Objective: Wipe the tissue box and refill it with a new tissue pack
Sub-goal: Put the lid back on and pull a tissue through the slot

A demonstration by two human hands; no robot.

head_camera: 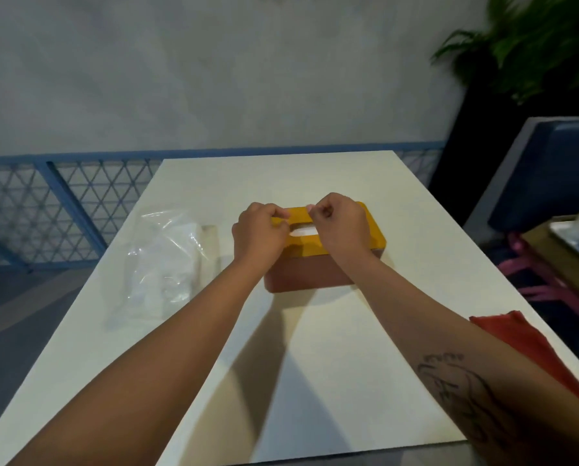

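Arms outstretched, left hand (259, 232) and right hand (341, 225) curled, pinching yellow lid (373, 238) on brown tissue box (301, 277), table (281, 371) centre

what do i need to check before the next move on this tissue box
1. Yellow lid sits level on the brown base: ok on the near side, far side hidden.
2. White tissue shows in the slot: ok.
3. Left hand and right hand are on the lid, fingers curled by the slot; whether they pinch the tissue: cannot tell.
4. Box stands flat on the table: ok.
5. Plastic bag lies left of the box, apart from it: ok.
6. Box wiped clean: cannot tell.
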